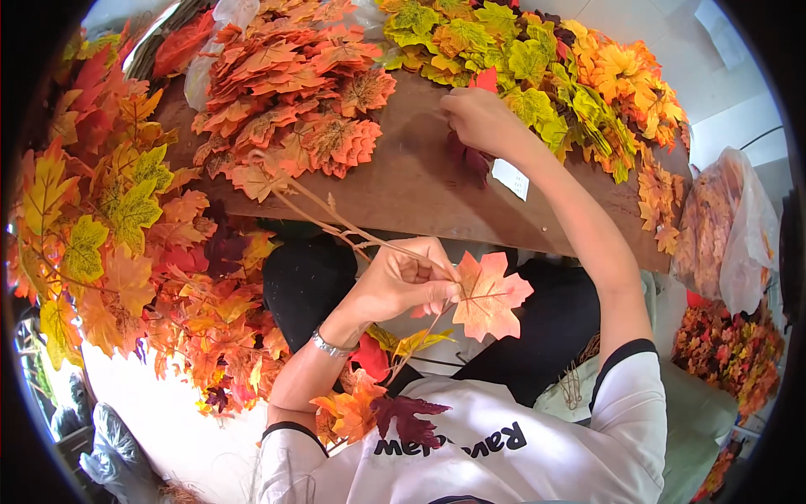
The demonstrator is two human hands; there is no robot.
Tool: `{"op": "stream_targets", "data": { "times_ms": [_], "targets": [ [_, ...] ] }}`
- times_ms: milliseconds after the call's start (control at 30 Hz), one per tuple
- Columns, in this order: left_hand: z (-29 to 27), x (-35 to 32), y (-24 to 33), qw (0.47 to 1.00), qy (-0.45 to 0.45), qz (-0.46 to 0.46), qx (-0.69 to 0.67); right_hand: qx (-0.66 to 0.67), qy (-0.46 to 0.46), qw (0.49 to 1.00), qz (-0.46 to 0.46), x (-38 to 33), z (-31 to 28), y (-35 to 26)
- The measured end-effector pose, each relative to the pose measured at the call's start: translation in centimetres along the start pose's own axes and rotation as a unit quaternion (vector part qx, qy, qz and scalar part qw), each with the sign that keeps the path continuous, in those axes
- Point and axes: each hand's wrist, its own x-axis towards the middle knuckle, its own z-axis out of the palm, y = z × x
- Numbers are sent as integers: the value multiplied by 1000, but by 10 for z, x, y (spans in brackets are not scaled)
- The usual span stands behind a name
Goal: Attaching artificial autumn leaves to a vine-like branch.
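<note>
My left hand (401,281) is closed around a brown artificial branch (336,225). At its fingertips is a peach-orange maple leaf (491,296). Lower twigs of the branch hang over my lap with a yellow leaf, an orange leaf (353,409) and a maroon leaf (411,420). My right hand (483,119) reaches over the brown table (403,189), fingers curled together. A red leaf (484,80) pokes out just above it and a dark maroon leaf (470,158) shows below; whether the fingers hold either is hidden.
Stacked coral-orange leaves (285,92) lie at the table's back left, green-yellow leaves (529,63) and orange-yellow leaves (625,71) at the back right. A small white paper (510,179) lies under my right forearm. Finished-looking leafy branches (126,218) crowd the left; a plastic bag (730,227) stands right.
</note>
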Motion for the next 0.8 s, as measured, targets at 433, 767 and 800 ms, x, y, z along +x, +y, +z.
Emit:
{"op": "stream_targets", "data": {
  "times_ms": [433, 767, 800],
  "targets": [
    [-6, -6, 2, 999, 16, 42, 14, -153, -24, 987, 52, 51, -65, 15],
    [-8, -2, -1, 994, 62, 86, 1, 618, -28, 752, 228, -73, -50, -110],
    [-8, -2, -2, 994, 65, 91, -1, 630, -21, 738, 242, -82, -42, -114]
  ]
}}
